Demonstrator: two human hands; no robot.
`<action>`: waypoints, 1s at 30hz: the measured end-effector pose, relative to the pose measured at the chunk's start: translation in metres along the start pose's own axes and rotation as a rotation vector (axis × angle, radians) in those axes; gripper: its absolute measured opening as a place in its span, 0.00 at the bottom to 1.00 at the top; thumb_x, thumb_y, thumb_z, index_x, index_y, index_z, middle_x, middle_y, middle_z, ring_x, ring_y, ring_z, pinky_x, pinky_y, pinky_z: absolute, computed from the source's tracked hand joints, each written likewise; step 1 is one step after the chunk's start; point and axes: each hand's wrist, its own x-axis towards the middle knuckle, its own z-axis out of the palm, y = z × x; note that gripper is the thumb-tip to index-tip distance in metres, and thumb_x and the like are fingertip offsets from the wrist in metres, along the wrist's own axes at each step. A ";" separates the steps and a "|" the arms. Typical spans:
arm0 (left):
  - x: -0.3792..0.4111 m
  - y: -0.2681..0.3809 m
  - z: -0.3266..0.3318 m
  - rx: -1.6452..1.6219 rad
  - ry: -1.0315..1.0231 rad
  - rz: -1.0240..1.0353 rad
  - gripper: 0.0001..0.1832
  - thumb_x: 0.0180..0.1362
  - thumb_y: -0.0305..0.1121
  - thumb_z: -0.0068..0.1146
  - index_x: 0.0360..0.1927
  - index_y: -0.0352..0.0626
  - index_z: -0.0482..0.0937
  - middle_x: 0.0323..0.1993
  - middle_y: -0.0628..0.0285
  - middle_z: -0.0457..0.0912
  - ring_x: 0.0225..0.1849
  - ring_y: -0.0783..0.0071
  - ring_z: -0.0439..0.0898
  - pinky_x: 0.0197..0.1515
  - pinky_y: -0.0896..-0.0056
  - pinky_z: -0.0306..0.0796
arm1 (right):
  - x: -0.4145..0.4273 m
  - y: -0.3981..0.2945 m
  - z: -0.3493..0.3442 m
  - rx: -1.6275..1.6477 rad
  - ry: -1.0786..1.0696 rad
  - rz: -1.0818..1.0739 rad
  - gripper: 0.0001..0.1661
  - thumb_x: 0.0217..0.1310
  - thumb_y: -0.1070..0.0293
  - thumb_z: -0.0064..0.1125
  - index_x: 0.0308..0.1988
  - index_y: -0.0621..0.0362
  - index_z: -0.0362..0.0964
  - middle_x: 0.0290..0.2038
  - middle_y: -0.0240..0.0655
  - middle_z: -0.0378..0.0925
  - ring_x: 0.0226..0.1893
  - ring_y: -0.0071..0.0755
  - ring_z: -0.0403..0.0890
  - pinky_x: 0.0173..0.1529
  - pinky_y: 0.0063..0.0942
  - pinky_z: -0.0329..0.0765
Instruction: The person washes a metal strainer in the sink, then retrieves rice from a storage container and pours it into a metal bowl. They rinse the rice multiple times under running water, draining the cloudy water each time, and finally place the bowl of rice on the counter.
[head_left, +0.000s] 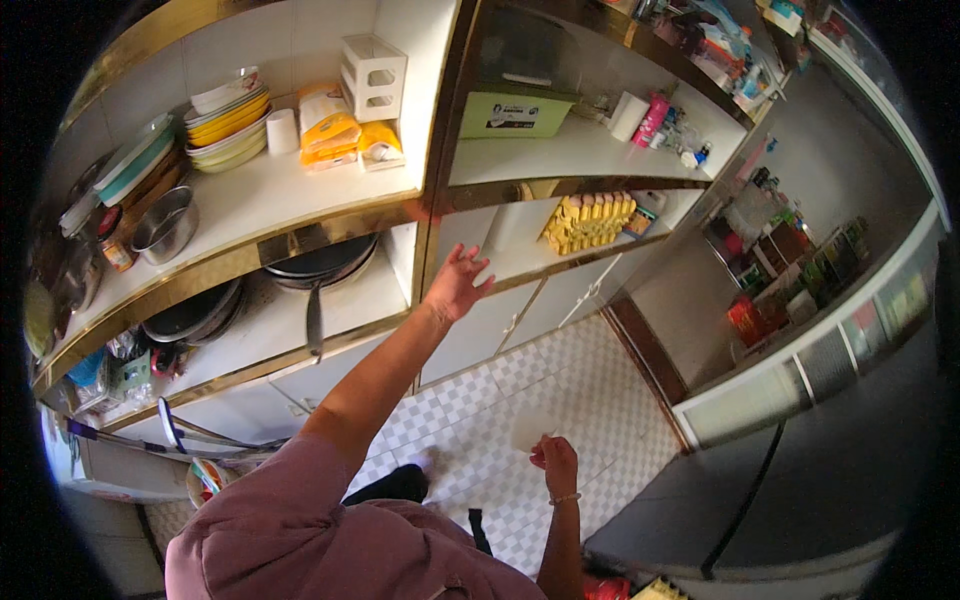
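Observation:
My left hand is stretched out with its fingers apart and holds nothing. It is in front of the lower shelf, left of a yellow tray of eggs. Low over the tiled floor, my right hand pinches a thin, pale, translucent piece between thumb and fingers; I cannot tell what it is. A green plastic bin and a paper roll stand on the shelf above the eggs.
Left shelves hold stacked bowls, a white cup, orange packages, a steel pot and a frying pan whose handle juts past the edge. A doorway threshold lies to the right.

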 end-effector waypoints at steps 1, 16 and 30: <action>0.035 0.003 -0.008 -0.147 -0.003 0.000 0.37 0.49 0.19 0.48 0.62 0.56 0.49 0.58 0.68 0.60 0.47 0.69 0.70 0.57 0.51 0.60 | 0.020 -0.004 -0.002 0.010 -0.031 -0.005 0.13 0.60 0.60 0.53 0.30 0.59 0.70 0.25 0.32 0.76 0.23 0.20 0.77 0.31 0.21 0.78; 0.118 -0.028 -0.003 -0.159 0.261 0.303 0.13 0.52 0.23 0.44 0.42 0.51 0.66 0.34 0.68 0.75 0.46 0.74 0.70 0.53 0.60 0.59 | 0.237 -0.112 -0.051 -0.102 -0.269 -0.087 0.11 0.61 0.64 0.51 0.28 0.59 0.67 0.23 0.30 0.73 0.25 0.20 0.75 0.32 0.21 0.76; -0.017 -0.086 0.069 0.625 0.559 0.161 0.08 0.57 0.35 0.52 0.38 0.45 0.74 0.29 0.65 0.79 0.33 0.77 0.76 0.34 0.72 0.65 | 0.343 -0.236 -0.012 -0.194 -0.699 -0.304 0.11 0.63 0.66 0.47 0.30 0.62 0.66 0.24 0.34 0.74 0.24 0.22 0.73 0.33 0.21 0.71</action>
